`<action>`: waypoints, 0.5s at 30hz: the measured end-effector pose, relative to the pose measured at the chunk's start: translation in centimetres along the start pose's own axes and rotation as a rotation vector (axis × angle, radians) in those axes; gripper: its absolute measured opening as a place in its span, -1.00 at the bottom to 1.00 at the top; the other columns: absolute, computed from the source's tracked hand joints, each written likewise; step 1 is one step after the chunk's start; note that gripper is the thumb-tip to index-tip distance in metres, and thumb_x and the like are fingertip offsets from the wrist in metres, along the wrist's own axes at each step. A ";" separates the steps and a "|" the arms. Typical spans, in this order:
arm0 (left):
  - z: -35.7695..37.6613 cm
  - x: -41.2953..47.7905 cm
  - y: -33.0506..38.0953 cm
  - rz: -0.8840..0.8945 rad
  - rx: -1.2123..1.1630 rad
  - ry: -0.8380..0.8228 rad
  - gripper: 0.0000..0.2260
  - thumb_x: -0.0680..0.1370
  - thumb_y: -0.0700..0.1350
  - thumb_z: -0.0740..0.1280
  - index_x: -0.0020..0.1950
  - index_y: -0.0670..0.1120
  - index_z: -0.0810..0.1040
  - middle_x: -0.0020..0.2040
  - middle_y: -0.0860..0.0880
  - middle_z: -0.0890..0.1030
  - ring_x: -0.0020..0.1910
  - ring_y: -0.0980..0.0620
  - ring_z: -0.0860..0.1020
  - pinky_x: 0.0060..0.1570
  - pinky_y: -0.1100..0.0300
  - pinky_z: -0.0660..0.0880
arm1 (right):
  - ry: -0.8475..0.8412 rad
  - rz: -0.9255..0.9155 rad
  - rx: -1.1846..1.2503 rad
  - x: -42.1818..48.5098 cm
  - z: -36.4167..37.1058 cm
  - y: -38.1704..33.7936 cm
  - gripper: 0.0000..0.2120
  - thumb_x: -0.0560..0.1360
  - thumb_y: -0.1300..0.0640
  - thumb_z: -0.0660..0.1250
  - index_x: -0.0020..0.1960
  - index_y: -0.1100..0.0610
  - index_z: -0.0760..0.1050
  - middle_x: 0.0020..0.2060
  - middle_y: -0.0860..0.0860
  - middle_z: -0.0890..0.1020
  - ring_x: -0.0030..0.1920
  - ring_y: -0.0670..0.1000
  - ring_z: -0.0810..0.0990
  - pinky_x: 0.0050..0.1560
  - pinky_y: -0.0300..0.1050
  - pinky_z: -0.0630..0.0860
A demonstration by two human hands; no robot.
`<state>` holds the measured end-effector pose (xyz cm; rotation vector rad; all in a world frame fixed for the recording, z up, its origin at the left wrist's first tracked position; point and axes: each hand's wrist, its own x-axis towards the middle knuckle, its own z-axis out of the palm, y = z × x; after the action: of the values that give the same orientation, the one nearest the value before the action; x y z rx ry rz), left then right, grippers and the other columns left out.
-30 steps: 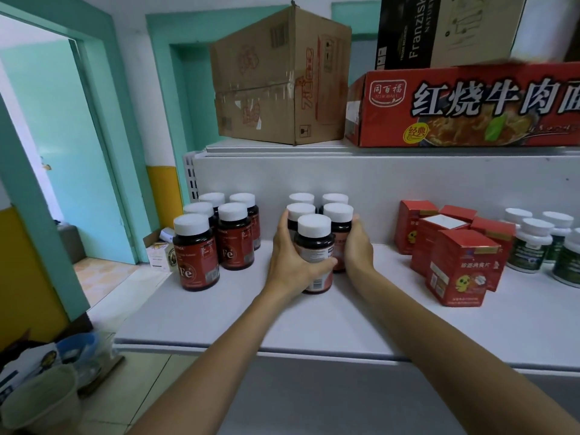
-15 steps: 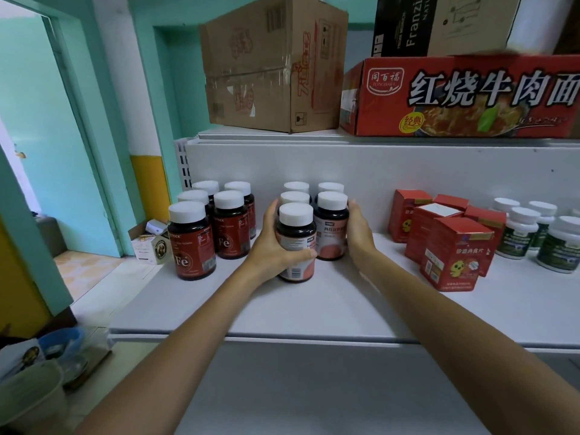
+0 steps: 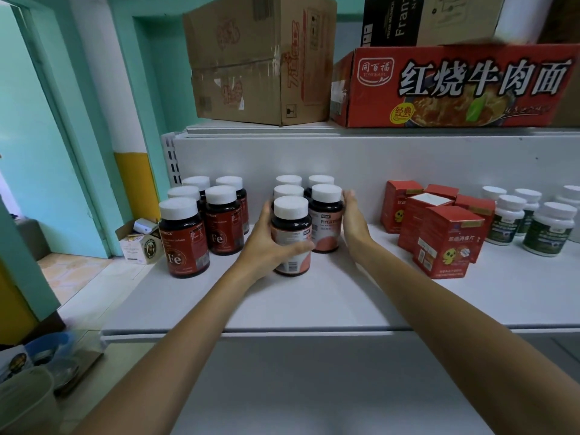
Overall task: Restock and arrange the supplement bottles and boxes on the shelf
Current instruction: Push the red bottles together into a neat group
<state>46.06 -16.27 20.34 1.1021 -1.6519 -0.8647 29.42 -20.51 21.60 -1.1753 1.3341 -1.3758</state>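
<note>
While the left hand curls its fingers and thumb round the front pink-label bottle, that bottle stands upright on the white shelf, at the front of the pink-label cluster. The right hand lies flat, fingers straight, along the right side of the second-row bottle, grasping nothing. It seems to be squaring the group from that side.

The cluster looks nearly arranged, with three bottles down its left file and two down its right. The front bottle therefore has no partner beside it.

To the left, just apart, five Fe bottles stand in tidy files, and I judge that group done. To the right, the red boxes sit bunched at differing angles, one showing a white top, so they probably need straightening. Beyond them the green-label bottles stand in rows running off the frame's edge.

On the level above rest a brown carton and a red noodle carton. Whether either holds more stock cannot be told, so the restocking left to do is unclear.
</note>
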 end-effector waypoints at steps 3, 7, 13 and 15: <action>-0.1 -1.2 1.2 -0.027 0.041 0.078 -0.12 0.36 -0.04 0.50 0.53 0.01 0.04 0.45 0.05 0.29 0.41 0.12 0.28 0.41 0.08 0.22 | 0.023 -0.064 -0.083 -0.5 -1.7 -0.1 -0.52 0.64 -0.11 -0.04 0.51 0.03 0.17 0.47 -0.05 0.26 0.45 -0.02 0.24 0.41 -0.07 0.12; 0.5 -2.7 3.0 -0.016 0.145 0.194 -0.15 0.43 0.06 0.42 0.54 -0.02 -0.03 0.55 -0.02 0.08 0.52 0.01 0.08 0.46 -0.06 0.13 | 0.028 -0.186 -0.183 -2.3 -3.6 -0.7 -0.55 0.66 0.04 -0.03 0.54 0.03 0.08 0.53 -0.04 0.14 0.52 -0.01 0.10 0.46 -0.09 0.02; 4.1 -5.3 6.5 0.324 0.286 0.570 -0.37 0.42 0.19 0.16 0.38 -0.16 0.37 0.34 -0.09 0.44 0.31 0.04 0.36 0.26 0.28 0.24 | -0.052 -0.268 -0.192 -5.2 -6.5 -2.7 -0.55 0.65 0.06 0.02 0.53 0.03 0.11 0.52 -0.03 0.18 0.50 0.00 0.14 0.45 -0.07 0.09; 6.6 -5.5 7.6 0.367 0.257 0.559 -0.42 0.42 0.17 0.15 0.31 -0.16 0.44 0.24 -0.02 0.48 0.22 0.10 0.40 0.20 0.30 0.30 | -0.095 -0.304 -0.214 -6.3 -7.9 -3.3 -0.55 0.64 0.10 0.08 0.52 0.05 0.15 0.49 -0.01 0.24 0.48 0.00 0.21 0.42 -0.07 0.17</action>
<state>38.59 -8.13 23.33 1.0427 -1.4377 -0.0880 22.88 -12.73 24.70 -1.6216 1.2971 -1.3897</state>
